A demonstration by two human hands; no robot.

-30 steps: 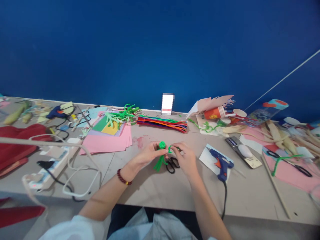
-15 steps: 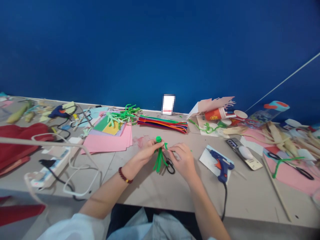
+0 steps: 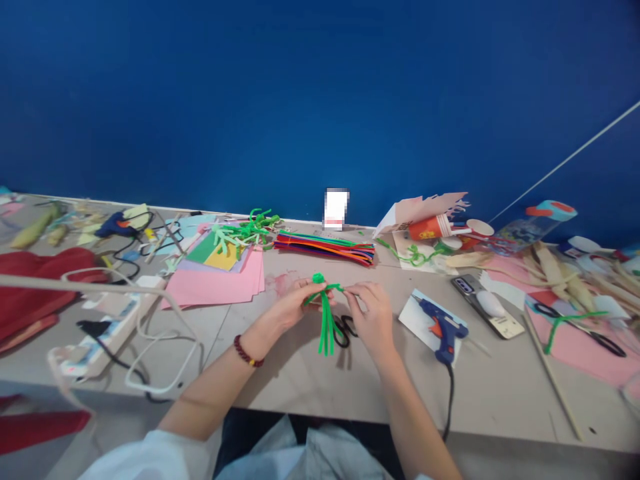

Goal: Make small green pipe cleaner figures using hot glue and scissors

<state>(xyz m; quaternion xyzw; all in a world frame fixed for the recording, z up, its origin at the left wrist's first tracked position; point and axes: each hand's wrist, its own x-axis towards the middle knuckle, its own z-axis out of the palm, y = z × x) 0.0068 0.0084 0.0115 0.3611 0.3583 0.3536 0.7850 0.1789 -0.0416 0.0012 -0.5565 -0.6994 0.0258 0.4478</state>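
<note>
Left hand [image 3: 291, 305] pinches green pipe-cleaner bundle [image 3: 327, 327] below its round head [image 3: 317, 277]. Right hand [image 3: 372, 312] pinches strand [image 3: 335, 287] at 3 o'clock.

1 power strip [image 3: 121, 324] lies near red cloth [image 3: 50, 264], 1 phone [image 3: 471, 295] well apart.

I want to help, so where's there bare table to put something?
Bare table lies between the glue gun and the long stick, and between the forearms, nearer than the scissors. It's crowded around the power strip and right of the phone.

Deep-blue wall [image 3: 320, 100], thin pale diagonal line [image 3: 565, 161] at right, beige tabletop [image 3: 500, 400] below
</note>
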